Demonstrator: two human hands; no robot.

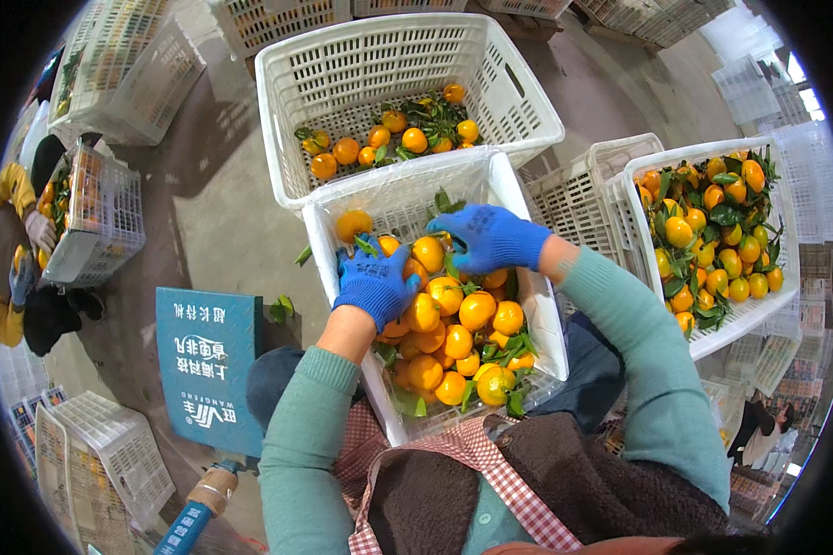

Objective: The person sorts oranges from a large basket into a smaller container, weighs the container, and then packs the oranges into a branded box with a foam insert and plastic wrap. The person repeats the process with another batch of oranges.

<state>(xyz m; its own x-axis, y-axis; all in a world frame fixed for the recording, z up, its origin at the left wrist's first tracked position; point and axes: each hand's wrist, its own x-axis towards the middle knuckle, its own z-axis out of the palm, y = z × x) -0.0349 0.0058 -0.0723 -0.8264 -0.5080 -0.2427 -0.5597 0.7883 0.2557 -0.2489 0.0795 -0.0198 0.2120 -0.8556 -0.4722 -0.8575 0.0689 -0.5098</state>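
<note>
A white plastic crate (pixel 541 291) with a clear plastic liner stands before me, with orange citrus fruits (pixel 477 310) and green leaves inside. My left hand (pixel 378 281), in a blue knitted glove, rests on fruits at the crate's left side with fingers spread. Over the far part of the crate is my right hand (pixel 489 237), gloved alike, its fingers curled near leaves and fruit; whether it grips any cannot be told. Behind stands a larger white crate (pixel 389 41) holding a few layers of loose citrus and leaves on its floor.
A full crate of leafy citrus (pixel 793 277) is at the right. A blue platform scale (pixel 208 368) stands left of my knee. At far left, a co-worker's gloved hands (pixel 40 232) are by another fruit crate (pixel 104 239). Stacked crates (pixel 132 76) surround the floor.
</note>
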